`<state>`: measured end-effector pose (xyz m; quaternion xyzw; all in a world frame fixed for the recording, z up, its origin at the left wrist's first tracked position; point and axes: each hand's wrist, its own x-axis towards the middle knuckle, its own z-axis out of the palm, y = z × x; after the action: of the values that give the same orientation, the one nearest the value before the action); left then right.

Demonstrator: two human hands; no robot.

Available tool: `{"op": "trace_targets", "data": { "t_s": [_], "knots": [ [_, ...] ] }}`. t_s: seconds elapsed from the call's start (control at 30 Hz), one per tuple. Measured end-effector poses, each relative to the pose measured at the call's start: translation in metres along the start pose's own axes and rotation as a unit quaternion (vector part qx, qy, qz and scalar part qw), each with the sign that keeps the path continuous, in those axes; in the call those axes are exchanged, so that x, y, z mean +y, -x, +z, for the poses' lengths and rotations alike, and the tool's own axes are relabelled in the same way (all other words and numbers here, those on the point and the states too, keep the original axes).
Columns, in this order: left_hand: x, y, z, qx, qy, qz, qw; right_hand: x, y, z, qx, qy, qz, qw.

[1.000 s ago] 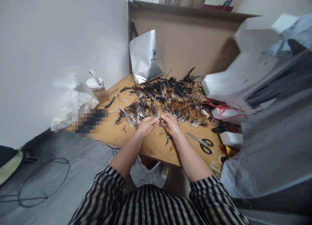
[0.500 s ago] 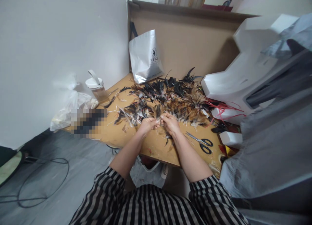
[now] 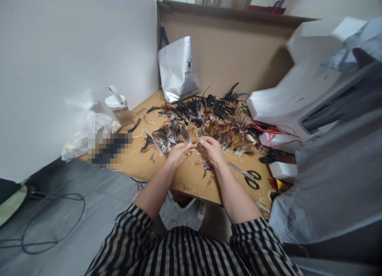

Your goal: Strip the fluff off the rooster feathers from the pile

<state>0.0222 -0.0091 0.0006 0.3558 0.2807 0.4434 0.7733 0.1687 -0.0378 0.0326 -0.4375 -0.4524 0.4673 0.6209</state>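
Over the front of the feather piles, my left hand (image 3: 181,153) is closed on the base of a small feather bunch (image 3: 186,134), its brown and dark tips pointing away from me. Close to its right, my right hand (image 3: 211,148) is pinched, thumb against forefinger; what lies between its fingertips is too small to make out. Brown and black feathers (image 3: 229,136) are spread in rows just beyond both hands. A few loose feathers (image 3: 206,168) lie below the right hand. Scissors with black handles (image 3: 247,174) rest to the right of my right forearm.
A silver bag (image 3: 179,71) stands at the back of the wooden table (image 3: 143,164). A lidded bottle (image 3: 121,110) and a plastic bag (image 3: 86,134) are at the left. White foam (image 3: 277,100), red ties (image 3: 276,134) and grey cloth (image 3: 337,180) crowd the right side.
My hands have drawn slightly apart at the fingertips. The feather bunch has shifted a little left with my left hand, and my right hand has moved slightly right.
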Motion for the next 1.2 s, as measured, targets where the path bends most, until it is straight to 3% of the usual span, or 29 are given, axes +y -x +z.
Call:
{"op": "trace_targets", "data": {
  "t_s": [0.43,0.67,0.97,1.2],
  "knots": [
    [0.002,0.005,0.007,-0.018,-0.028,-0.030,0.999,0.012,-0.001,0.002,-0.016,0.132,-0.076,0.988],
    [0.000,0.005,0.005,-0.033,-0.048,-0.042,0.997,0.013,-0.001,0.002,0.003,0.157,-0.072,0.985],
    [-0.001,0.003,0.004,-0.010,-0.078,0.016,0.997,0.012,0.002,0.006,0.001,0.077,0.033,0.996],
    [-0.003,0.004,0.006,-0.032,-0.159,-0.002,0.987,0.010,0.004,0.007,-0.032,0.079,0.056,0.995]
  ]
}}
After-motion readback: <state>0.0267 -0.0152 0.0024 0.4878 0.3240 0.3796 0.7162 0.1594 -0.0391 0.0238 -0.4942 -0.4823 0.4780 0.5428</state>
